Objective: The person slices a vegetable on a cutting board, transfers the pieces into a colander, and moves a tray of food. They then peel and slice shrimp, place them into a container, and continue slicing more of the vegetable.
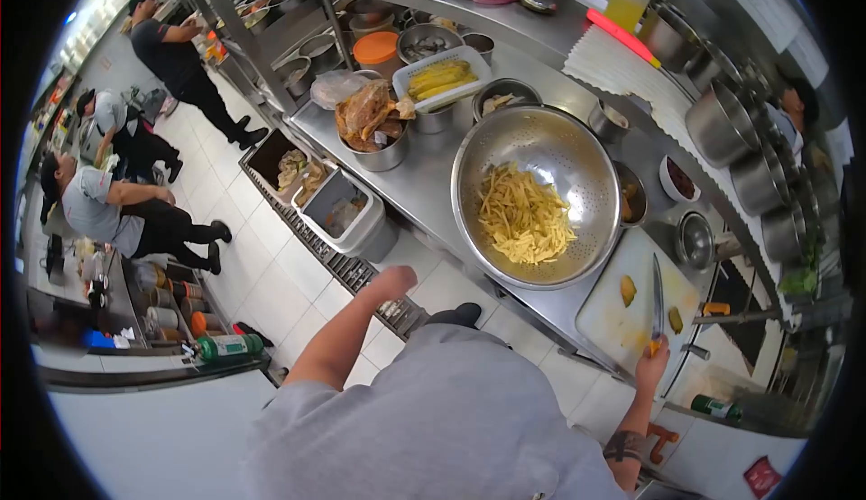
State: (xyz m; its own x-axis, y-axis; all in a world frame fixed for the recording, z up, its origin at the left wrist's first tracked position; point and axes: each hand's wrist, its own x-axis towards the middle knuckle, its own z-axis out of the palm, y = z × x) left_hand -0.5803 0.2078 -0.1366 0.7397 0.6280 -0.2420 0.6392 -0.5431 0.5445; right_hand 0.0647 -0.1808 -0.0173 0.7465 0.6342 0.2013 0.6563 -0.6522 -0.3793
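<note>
1. Colander, steel: holds yellow strips; the broad bowl presumably keeps them gathered.
2. Cutting board, white: just right of the colander, perhaps for short transfers; bears two yellow pieces.
3. Knife: over the board, right of the colander; right hand closed round its handle, blade forward, likely for control.
4. Left hand: left of the colander, apparently empty; finger spread cannot be told.
</note>
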